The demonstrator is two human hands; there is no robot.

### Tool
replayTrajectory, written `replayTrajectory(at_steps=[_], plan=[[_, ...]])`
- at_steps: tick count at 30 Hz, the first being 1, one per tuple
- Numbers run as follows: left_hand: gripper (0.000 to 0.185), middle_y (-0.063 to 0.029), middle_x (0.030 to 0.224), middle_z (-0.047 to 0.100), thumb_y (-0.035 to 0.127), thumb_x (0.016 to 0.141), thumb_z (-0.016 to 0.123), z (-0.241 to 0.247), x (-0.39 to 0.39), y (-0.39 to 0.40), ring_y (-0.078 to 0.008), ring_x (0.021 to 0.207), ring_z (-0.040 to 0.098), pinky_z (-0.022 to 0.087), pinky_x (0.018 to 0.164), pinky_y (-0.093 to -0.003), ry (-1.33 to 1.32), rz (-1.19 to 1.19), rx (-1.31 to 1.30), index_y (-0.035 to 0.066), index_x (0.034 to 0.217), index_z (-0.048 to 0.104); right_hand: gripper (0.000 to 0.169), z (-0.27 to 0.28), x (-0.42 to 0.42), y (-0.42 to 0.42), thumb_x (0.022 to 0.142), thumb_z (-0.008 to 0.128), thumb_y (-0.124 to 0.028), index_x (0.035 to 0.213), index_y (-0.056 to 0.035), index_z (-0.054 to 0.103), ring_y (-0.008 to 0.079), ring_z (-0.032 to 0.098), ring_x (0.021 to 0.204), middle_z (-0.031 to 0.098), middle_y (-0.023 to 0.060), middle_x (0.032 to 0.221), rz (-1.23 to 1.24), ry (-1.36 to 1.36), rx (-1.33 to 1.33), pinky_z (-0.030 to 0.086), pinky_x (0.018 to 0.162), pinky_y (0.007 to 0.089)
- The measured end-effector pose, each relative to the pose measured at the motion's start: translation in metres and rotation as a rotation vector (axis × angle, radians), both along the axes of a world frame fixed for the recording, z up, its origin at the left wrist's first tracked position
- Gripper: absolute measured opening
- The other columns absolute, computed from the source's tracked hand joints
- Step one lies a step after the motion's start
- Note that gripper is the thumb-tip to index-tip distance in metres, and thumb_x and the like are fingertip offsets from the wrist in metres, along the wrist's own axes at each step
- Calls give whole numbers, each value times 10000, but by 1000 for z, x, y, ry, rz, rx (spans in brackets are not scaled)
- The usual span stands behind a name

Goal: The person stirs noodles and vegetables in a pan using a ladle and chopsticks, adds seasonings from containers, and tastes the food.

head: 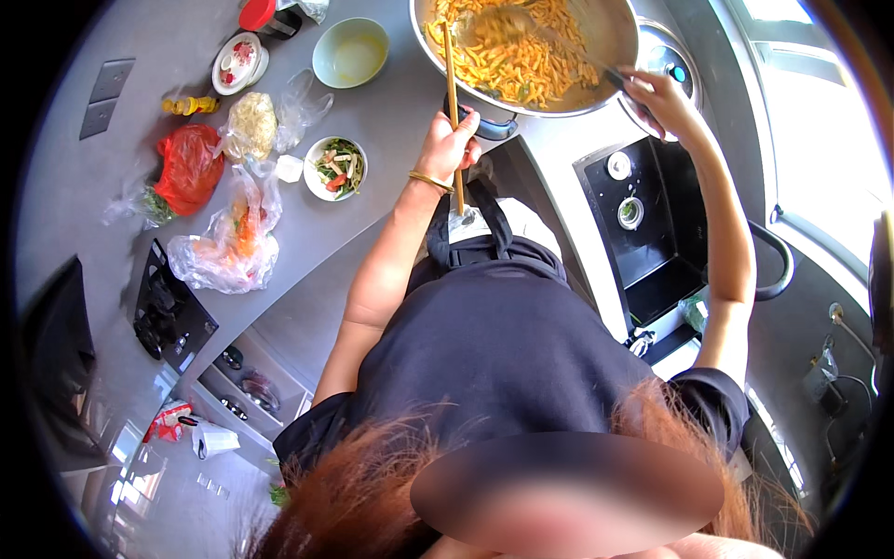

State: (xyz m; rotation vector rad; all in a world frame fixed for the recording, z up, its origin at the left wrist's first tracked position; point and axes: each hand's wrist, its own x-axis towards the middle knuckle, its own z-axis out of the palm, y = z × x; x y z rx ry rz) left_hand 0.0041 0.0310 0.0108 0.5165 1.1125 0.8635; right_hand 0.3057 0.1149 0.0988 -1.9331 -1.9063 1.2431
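Observation:
A large metal pan (614,42) holds yellow-orange cooked strips (531,63) with bits of green. My left hand (450,143) grips wooden chopsticks (450,70) held lengthwise, their far ends over the food. Right beside its fingers is the pan's dark handle (494,129); whether they touch it is unclear. With my right hand (660,105) I hold the dark handle of a spatula (569,47). Its head is blurred by motion among the strips. Part of a lid with a blue-topped knob (675,73) shows behind my right hand.
Left on the grey counter (391,154) are a pale green bowl (350,53), a bowl of mixed vegetables (336,168), a lidded floral dish (237,63), a red plastic bag (188,168) and a clear bag (227,251). A black sink (649,237) lies to my right, below a window.

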Motion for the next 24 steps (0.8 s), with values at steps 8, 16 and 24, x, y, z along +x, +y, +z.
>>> replayTrajectory(at_steps=[8,16,24], plan=[[202,-74,756,550,235,867,519,5,-1,4,-82,408,452,270,307,-176,-4,-50,7,73,907,405,334,-13,19,12,873,489,-226,1200,-156,500,226,617,687,634,148,867,331,-343,577,493,660,328],[185,-82,779,590,244,875,506,-5,-4,1,-75,416,449,252,310,-166,0,-95,6,71,893,444,345,53,4,-59,815,546,-219,1160,-228,528,312,594,786,613,164,838,280,-684,354,463,697,379],[184,-105,839,585,225,874,509,5,-2,5,-79,425,446,248,311,-167,-5,-46,7,78,908,403,315,-8,3,-21,845,538,-233,1144,-134,542,248,585,927,596,142,1031,-49,-257,358,450,785,323]])
